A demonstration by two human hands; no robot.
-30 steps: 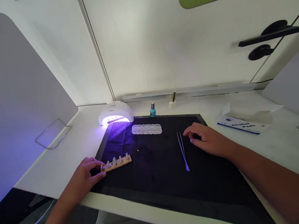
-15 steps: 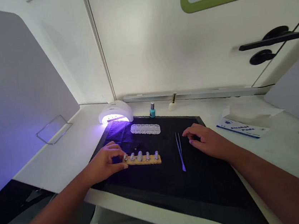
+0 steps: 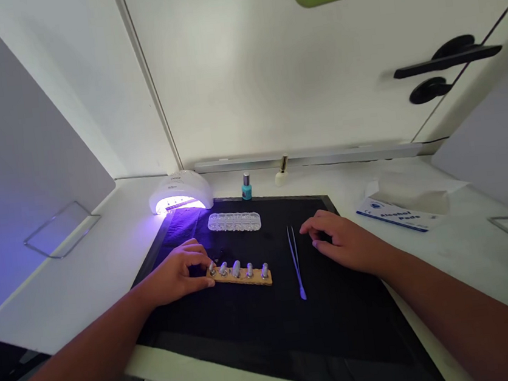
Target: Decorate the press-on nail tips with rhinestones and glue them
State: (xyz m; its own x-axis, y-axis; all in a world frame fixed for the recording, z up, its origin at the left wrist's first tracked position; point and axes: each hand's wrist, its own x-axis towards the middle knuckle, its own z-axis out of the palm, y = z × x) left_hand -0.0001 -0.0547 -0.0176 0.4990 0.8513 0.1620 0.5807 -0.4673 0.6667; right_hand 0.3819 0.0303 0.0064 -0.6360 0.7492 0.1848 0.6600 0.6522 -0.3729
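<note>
My left hand (image 3: 181, 273) pinches the left end of a tan nail-tip stand (image 3: 241, 278), which carries a row of several silvery nail tips on its top. Between my hands a pair of tweezers (image 3: 296, 262) lies on the black mat (image 3: 261, 330), points facing away from me. To the right of the tweezers, my right hand (image 3: 338, 239) rests on the mat with loosely bent fingers, apart from the tweezers and holding nothing. Beyond the stand is a clear compartment case (image 3: 234, 222) with small bits inside, too small to name.
A lit white nail lamp (image 3: 179, 190) glows violet at the back left. Along the back stand a turquoise polish bottle (image 3: 246, 188) and a pale bottle with a gold cap (image 3: 281, 172). An alcohol pads box (image 3: 394, 216) is on the right of the white table (image 3: 438, 273).
The view has shifted, so most things appear further left. The stand has turned slightly, its right end now nearer to me, with my left hand still on it. My right hand keeps its place.
</note>
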